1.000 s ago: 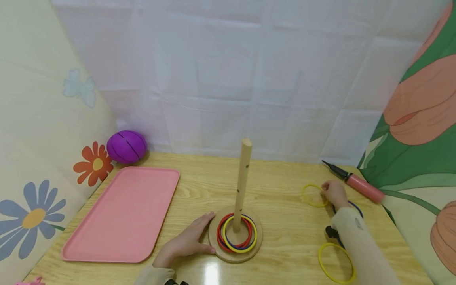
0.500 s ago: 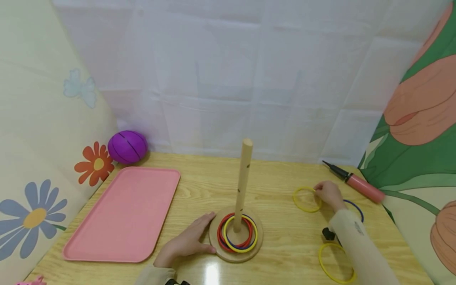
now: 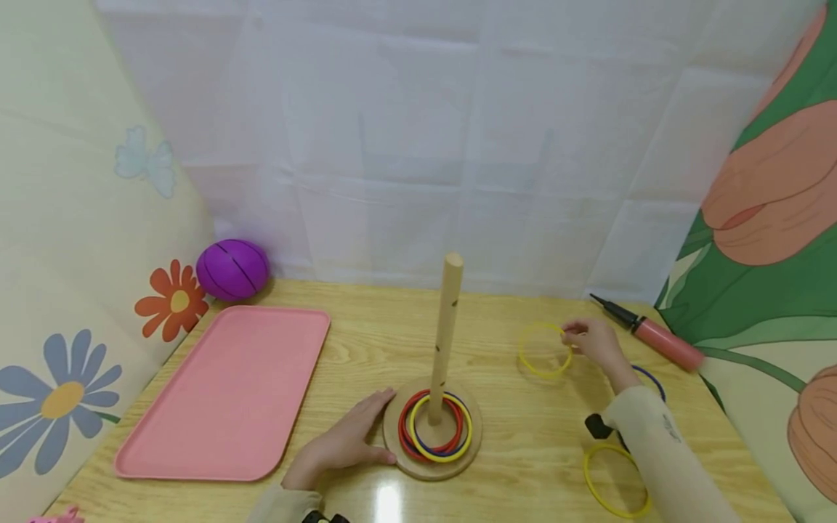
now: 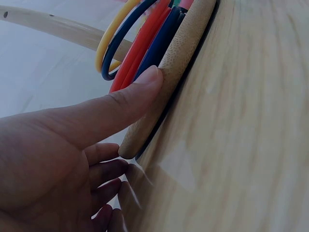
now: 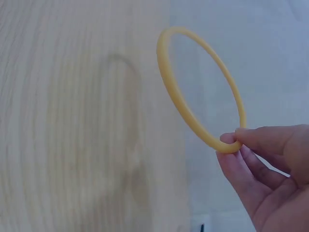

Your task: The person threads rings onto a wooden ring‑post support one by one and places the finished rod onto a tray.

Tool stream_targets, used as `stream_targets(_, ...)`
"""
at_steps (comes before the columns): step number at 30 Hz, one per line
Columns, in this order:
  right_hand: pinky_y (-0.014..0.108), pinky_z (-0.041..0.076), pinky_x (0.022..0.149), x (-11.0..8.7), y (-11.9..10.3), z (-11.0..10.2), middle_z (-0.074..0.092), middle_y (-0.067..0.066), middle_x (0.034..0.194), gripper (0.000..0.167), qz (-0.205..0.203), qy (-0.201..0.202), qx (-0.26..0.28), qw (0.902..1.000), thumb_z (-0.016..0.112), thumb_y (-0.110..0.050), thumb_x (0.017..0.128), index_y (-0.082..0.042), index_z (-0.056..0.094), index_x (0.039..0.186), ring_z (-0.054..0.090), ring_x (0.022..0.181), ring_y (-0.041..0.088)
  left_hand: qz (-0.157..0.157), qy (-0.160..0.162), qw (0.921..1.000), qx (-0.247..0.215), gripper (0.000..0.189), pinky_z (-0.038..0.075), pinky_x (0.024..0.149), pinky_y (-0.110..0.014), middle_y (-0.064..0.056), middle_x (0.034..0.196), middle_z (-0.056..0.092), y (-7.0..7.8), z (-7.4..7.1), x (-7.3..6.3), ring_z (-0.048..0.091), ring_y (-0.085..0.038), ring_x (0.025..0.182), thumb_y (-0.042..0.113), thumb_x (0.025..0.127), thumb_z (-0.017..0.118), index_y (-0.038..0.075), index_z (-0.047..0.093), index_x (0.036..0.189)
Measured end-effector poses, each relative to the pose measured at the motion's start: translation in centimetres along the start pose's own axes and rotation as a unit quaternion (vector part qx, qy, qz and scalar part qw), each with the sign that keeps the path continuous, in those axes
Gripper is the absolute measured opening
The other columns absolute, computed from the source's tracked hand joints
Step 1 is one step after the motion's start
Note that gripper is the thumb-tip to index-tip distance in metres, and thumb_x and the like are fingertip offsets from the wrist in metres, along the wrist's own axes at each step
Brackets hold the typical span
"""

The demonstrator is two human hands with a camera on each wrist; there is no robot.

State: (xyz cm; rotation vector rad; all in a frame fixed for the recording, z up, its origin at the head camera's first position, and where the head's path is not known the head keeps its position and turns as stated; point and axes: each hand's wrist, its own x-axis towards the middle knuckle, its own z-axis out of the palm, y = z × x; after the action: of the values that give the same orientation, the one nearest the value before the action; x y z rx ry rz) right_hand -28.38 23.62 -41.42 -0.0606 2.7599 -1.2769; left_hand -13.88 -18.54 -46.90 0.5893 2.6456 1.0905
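Observation:
A wooden ring-toss stand [image 3: 446,334] rises from a round base [image 3: 476,443]. Loose around its post lie a yellow ring [image 3: 470,430], a red ring [image 3: 401,428] and a dark blue one, stacked and overlapping. My left hand [image 3: 346,439] rests at the base's left side, fingers extended, the thumb tip against the edge [image 4: 140,135] in the left wrist view. Out to the right, my right hand [image 3: 595,341] pinches another yellow ring [image 5: 176,96] between thumb and fingertips. That ring is tilted and held above the table, its shadow showing below in the right wrist view.
A second loose yellow ring [image 3: 588,479] and a blue ring [image 3: 656,383] lie near the right forearm, partly covered by it. A pink-and-black hand pump [image 3: 667,343] is at the back right. At left are a pink tray [image 3: 229,392] and a purple ball [image 3: 232,270].
My right hand has moved leftward with the yellow ring, bringing it nearer the post and raising it. The left hand and the stand have stayed in place.

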Motion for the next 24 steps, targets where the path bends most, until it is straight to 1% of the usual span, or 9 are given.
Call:
stream_targets(2, 0.035, 0.062, 0.077, -0.1, -0.9, 0.0, 0.066, 0.026, 0.106, 0.029, -0.011, 0.001, 0.011, 0.9999, 0.06, -0.005, 0.094, 0.01, 0.061, 0.117, 0.067, 0.096, 0.035, 0.001, 0.001, 1.0, 0.0, 0.102, 0.018, 0.117, -0.066, -0.028, 0.155, 0.028, 0.0, 0.0, 0.0, 0.022, -0.051, 0.143, 0.038, 0.074, 0.081, -0.004, 0.027, 0.149)
stream_targets(5, 0.034, 0.062, 0.079, -0.4, -2.3, -0.1, 0.067, 0.027, 0.109, 0.03, -0.035, 0.002, 0.024, 0.9991, 0.061, -0.007, 0.094, 0.011, 0.06, 0.119, 0.067, 0.099, 0.036, 0.001, 0.0, 1.0, -0.001, 0.102, 0.019, 0.117, -0.066, -0.028, 0.155, 0.028, -0.1, 0.0, 0.1, 0.022, -0.051, 0.143, 0.037, 0.074, 0.082, -0.005, 0.027, 0.149)
stream_targets(9, 0.032, 0.062, 0.081, -1.0, -4.4, -0.2, 0.067, 0.025, 0.113, 0.032, -0.058, 0.01, 0.038, 0.9976, 0.062, -0.01, 0.094, 0.007, 0.061, 0.121, 0.068, 0.098, 0.029, 0.001, 0.0, 1.0, -0.002, 0.102, 0.018, 0.117, -0.066, -0.028, 0.155, 0.028, -0.2, 0.1, 0.1, 0.021, -0.051, 0.143, 0.036, 0.074, 0.082, -0.005, 0.027, 0.149)
stream_targets(13, 0.029, 0.061, 0.081, -1.8, -6.5, -0.4, 0.067, 0.023, 0.117, 0.035, -0.071, 0.014, 0.061, 0.9955, 0.063, -0.015, 0.094, 0.003, 0.062, 0.123, 0.068, 0.099, 0.025, 0.004, 0.0, 1.0, -0.003, 0.102, 0.018, 0.116, -0.066, -0.029, 0.155, 0.028, -0.1, 0.1, 0.1, 0.021, -0.051, 0.143, 0.036, 0.074, 0.082, -0.005, 0.027, 0.149)
stream_targets(16, 0.025, 0.061, 0.082, -2.5, -8.1, -0.5, 0.065, 0.023, 0.119, 0.037, -0.076, 0.011, 0.092, 0.9928, 0.064, -0.019, 0.094, 0.002, 0.061, 0.125, 0.068, 0.096, 0.016, 0.005, 0.0, 1.0, -0.004, 0.102, 0.018, 0.116, -0.066, -0.029, 0.155, 0.027, -0.1, 0.0, 0.1, 0.021, -0.051, 0.143, 0.036, 0.074, 0.082, -0.005, 0.027, 0.149)
stream_targets(19, 0.026, 0.06, 0.083, -3.3, -9.5, -0.8, 0.064, 0.021, 0.12, 0.041, -0.073, 0.006, 0.122, 0.9899, 0.064, -0.024, 0.094, 0.002, 0.061, 0.125, 0.067, 0.09, 0.005, 0.003, -0.001, 1.0, -0.005, 0.102, 0.018, 0.117, -0.066, -0.028, 0.155, 0.027, -0.1, 0.0, 0.1, 0.021, -0.051, 0.143, 0.036, 0.074, 0.082, -0.005, 0.026, 0.149)
stream_targets(21, 0.026, 0.06, 0.084, -3.8, -10.3, -1.0, 0.066, 0.015, 0.116, 0.042, -0.075, 0.004, 0.134, 0.988, 0.065, -0.027, 0.093, 0.001, 0.061, 0.124, 0.065, 0.087, 0.0, 0.002, -0.003, 1.0, -0.007, 0.102, 0.017, 0.117, -0.066, -0.028, 0.155, 0.026, -0.1, 0.0, 0.0, 0.02, -0.051, 0.143, 0.036, 0.074, 0.082, -0.005, 0.026, 0.15)
stream_targets(24, 0.024, 0.06, 0.082, -4.6, -11.5, -1.3, 0.07, 0.0, 0.104, 0.043, -0.086, 0.0, 0.154, 0.9842, 0.066, -0.028, 0.093, 0.002, 0.061, 0.123, 0.066, 0.088, 0.0, 0.002, -0.004, 1.0, -0.008, 0.102, 0.017, 0.117, -0.066, -0.028, 0.156, 0.026, -0.1, 0.0, 0.0, 0.02, -0.051, 0.143, 0.037, 0.074, 0.082, -0.004, 0.026, 0.15)
